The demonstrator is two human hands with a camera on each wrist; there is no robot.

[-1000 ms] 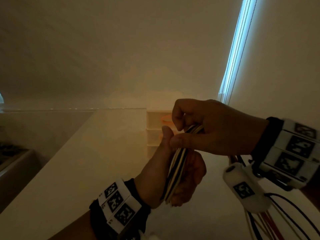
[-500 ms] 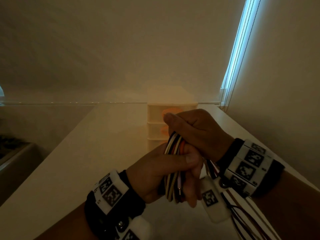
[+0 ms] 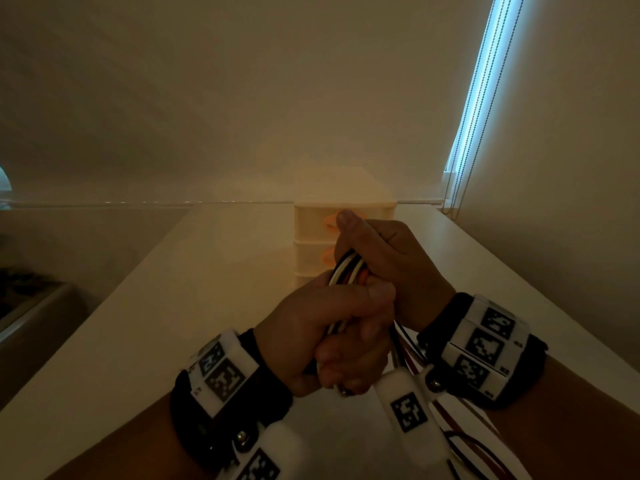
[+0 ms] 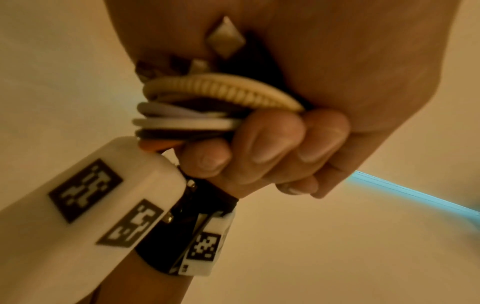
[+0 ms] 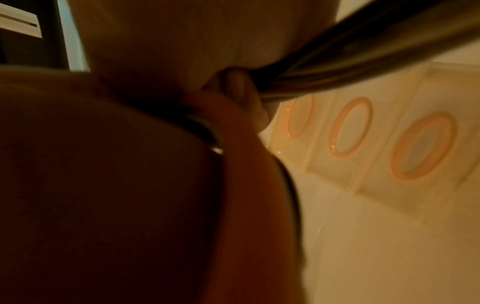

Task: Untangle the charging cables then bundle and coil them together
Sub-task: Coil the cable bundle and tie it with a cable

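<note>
open: white tabletop (image 3: 214,306) left of hands | blocked: drawer unit (image 3: 311,237) just behind | wall (image 3: 554,202) right

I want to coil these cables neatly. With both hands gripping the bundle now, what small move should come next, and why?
Probably keep the left hand gripping the cable bundle and let the right hand bring the loose strands round for another loop: they hang free under the right wrist, uncoiled.

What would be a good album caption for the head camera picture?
Both hands, left hand and right hand, grip a cable bundle above a white table.
</note>
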